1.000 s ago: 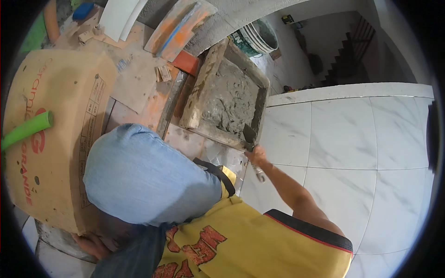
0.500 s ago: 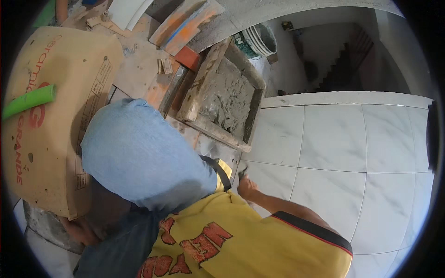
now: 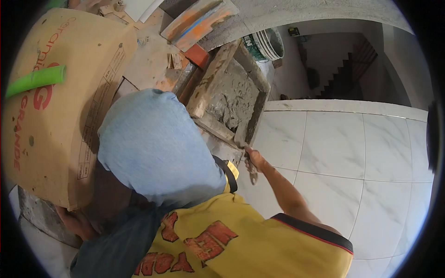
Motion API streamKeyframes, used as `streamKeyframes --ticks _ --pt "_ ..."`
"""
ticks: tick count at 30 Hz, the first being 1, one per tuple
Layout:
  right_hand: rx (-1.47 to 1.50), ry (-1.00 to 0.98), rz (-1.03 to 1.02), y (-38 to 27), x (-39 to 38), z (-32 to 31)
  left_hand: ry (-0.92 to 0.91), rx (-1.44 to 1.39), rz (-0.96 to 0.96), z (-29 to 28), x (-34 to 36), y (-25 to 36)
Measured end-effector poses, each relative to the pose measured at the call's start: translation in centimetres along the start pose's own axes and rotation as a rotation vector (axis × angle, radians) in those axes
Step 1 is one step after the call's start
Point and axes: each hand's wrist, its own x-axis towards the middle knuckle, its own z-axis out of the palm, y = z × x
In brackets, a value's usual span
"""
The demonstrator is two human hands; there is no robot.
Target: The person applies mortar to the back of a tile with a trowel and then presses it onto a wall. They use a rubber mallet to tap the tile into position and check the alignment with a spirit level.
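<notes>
My right hand (image 3: 253,159) is closed around the handle of a trowel (image 3: 253,177). The trowel's mortar-smeared blade reaches the lower right corner of a wooden mixing trough (image 3: 197,105). Wet grey mortar (image 3: 232,99) lies in the trough. My left hand does not show. My bent knee in light blue denim (image 3: 157,143) and my yellow shirt (image 3: 208,241) cover much of the middle and lower picture. Bare skin (image 3: 76,224) shows under the box at lower left; I cannot tell which body part it is.
A large cardboard box (image 3: 60,116) stands at the left with a green hose (image 3: 39,81) across it. Marbled white floor tiles (image 3: 331,148) spread to the right. Beyond the trough are a bucket (image 3: 269,44), an orange-stained curved board (image 3: 199,23) and a stairwell (image 3: 343,69).
My right hand has moved up and forward from the tiled floor to the trough's near corner, bringing the trowel to its edge. The whole view has shifted slightly.
</notes>
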Motion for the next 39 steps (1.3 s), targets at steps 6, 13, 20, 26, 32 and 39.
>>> streamKeyframes --ticks 6,13,20,26,32,39 --pt "-0.96 0.094 0.101 -10.8 -13.3 -5.4 0.17 -0.32 -0.219 -2.3 -0.8 -0.2" --pt "-0.822 -0.324 -1.047 -29.0 -31.6 3.0 0.323 -1.067 -0.461 -1.1 -1.6 5.8" --pt "-1.532 -0.948 -2.003 -20.6 -49.5 41.0 0.309 -0.903 -0.351 -2.3 -9.9 1.2" --pt "-1.636 -0.569 -2.24 -14.8 -44.7 69.5 0.321 -0.834 -0.2 1.0 -11.8 -0.7" --pt "-1.696 -0.415 -2.172 -9.3 -44.7 73.2 0.518 -0.724 -0.265 2.0 -13.2 -1.6" --pt "-1.588 -0.45 -2.226 -8.5 -42.3 77.0 0.533 -0.725 -0.261 2.0 -13.1 -2.1"
